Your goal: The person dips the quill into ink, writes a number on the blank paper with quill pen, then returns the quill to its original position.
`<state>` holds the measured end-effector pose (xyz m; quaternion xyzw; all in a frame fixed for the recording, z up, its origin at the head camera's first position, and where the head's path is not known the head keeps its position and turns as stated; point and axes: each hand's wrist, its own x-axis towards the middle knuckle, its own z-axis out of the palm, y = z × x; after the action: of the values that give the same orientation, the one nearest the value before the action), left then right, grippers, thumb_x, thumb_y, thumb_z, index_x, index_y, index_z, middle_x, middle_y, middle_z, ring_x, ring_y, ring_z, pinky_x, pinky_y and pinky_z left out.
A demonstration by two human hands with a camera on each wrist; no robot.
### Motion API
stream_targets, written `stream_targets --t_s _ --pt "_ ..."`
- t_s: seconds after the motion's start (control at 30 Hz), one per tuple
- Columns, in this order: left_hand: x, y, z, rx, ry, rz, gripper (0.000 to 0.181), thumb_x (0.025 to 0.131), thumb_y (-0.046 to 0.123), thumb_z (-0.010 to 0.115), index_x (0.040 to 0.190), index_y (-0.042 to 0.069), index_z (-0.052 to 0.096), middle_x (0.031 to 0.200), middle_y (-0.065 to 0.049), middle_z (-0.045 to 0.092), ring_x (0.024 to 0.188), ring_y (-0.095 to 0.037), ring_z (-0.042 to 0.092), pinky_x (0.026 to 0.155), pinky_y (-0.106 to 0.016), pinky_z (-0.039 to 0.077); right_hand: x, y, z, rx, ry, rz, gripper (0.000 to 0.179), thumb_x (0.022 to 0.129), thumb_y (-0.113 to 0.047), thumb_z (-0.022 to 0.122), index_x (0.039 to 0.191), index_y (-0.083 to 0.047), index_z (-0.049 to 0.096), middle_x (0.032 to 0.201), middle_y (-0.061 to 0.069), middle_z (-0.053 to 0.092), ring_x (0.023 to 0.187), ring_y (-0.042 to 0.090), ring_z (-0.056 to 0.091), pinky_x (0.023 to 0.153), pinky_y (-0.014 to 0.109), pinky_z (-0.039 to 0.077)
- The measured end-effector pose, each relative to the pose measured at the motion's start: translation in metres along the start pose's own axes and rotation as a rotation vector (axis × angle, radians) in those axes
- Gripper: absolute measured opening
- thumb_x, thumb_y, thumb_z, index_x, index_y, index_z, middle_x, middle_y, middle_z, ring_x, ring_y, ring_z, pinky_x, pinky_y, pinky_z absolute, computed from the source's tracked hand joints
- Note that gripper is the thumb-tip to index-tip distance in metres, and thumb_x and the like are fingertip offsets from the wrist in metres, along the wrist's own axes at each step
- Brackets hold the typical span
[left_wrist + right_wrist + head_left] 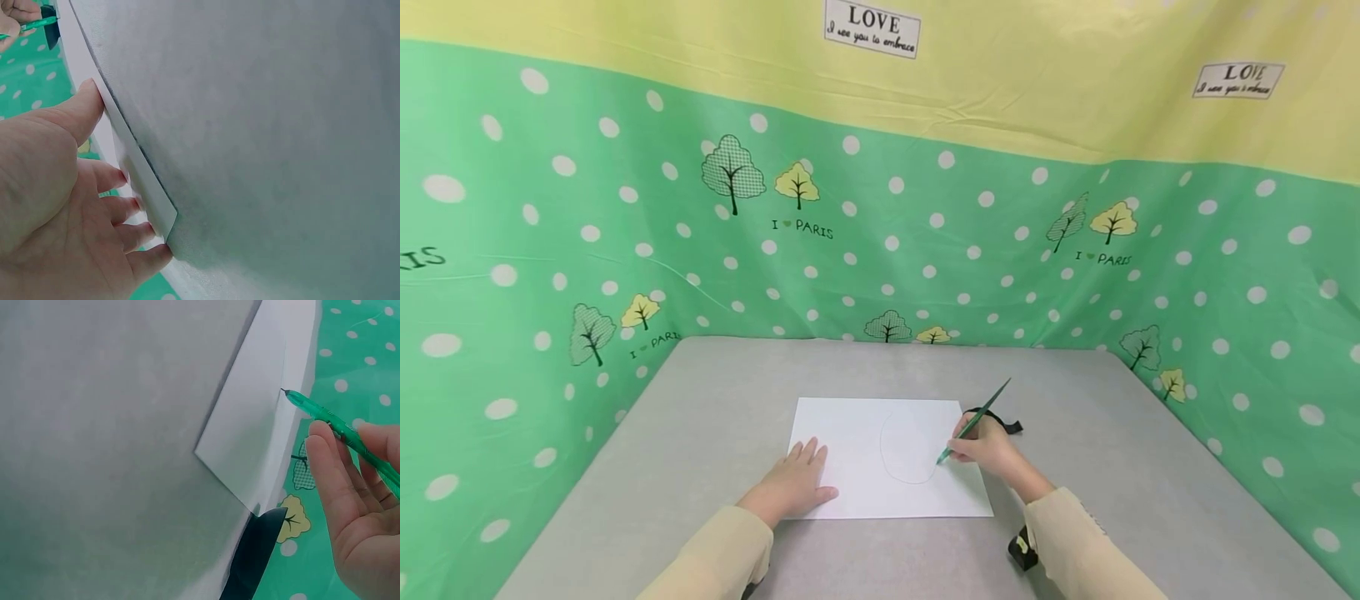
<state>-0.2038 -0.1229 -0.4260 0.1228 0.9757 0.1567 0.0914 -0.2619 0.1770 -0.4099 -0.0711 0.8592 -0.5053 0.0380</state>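
Note:
A white sheet of paper (853,433) lies on the grey table, with a thin curved line (883,458) drawn on it like an open loop. My right hand (988,446) pinches a green pen (985,411) near its tip, over the sheet's right part. In the right wrist view the tip of the pen (312,407) meets the paper (250,394) at the line's end. With fingers spread, my left hand (793,483) rests flat on the sheet's lower left corner. The left wrist view shows that hand (81,187) along the paper's edge.
Just beyond my right hand, a black strip (1013,427) lies by the paper's right edge. A small black object (1022,550) sits at my right sleeve. The grey table (737,375) is bordered by a green and yellow printed cloth (917,292) at the back and sides.

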Motion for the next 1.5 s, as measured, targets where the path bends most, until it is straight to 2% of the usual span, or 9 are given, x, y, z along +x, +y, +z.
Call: stream_targets --t_s 0.63,1.5 --pt "0.001 0.000 0.000 0.003 0.001 -0.003 0.068 0.089 0.036 0.059 0.135 -0.008 0.036 0.143 -0.027 0.026 0.132 -0.043 0.019 0.105 -0.054 0.019 0.010 0.000 0.003 -0.019 0.039 0.021 0.012 0.080 0.004 0.064 0.081 0.000 0.053 0.069 0.009 0.060 0.066 0.020 0.064 0.062 0.029 0.055" --pt "0.000 0.001 -0.001 -0.011 0.013 0.011 0.068 0.088 0.035 0.059 0.134 -0.009 0.037 0.142 -0.028 0.027 0.131 -0.045 0.020 0.104 -0.056 0.019 0.021 -0.005 0.005 -0.075 0.037 0.032 0.011 0.082 0.002 0.063 0.080 -0.001 0.053 0.070 0.008 0.061 0.067 0.018 0.063 0.062 0.029 0.055"
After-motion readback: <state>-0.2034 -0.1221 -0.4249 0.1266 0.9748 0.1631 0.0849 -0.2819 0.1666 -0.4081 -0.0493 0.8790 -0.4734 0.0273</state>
